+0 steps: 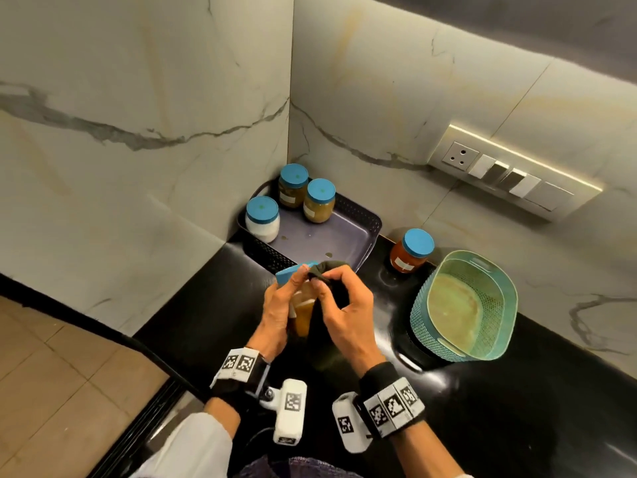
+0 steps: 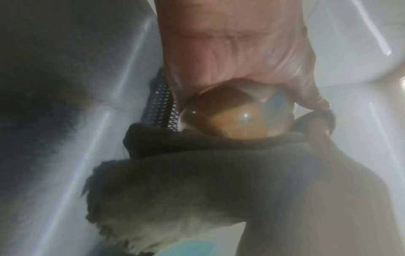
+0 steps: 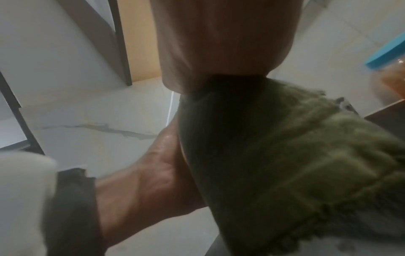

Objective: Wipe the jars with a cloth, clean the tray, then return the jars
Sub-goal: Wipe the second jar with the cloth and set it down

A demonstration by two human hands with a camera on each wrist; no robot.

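My left hand [image 1: 281,305] grips a jar of amber paste [image 1: 303,313] with a blue lid [image 1: 296,271], tilted above the black counter. My right hand [image 1: 339,301] holds a dark green cloth [image 1: 327,270] pressed against the jar's neck and side. The left wrist view shows the jar's glass bottom [image 2: 238,117] above the cloth [image 2: 208,164]. In the right wrist view the cloth [image 3: 285,155] hangs from my palm. Three blue-lidded jars [image 1: 322,201] stand at the back of the dark purple tray [image 1: 331,236] in the corner. A red-filled jar [image 1: 410,251] stands on the counter right of the tray.
A teal perforated basket [image 1: 465,305] sits on the counter at the right. Marble walls meet behind the tray. A switch panel [image 1: 510,174] is on the right wall. The counter's edge drops to a tiled floor [image 1: 51,374] on the left.
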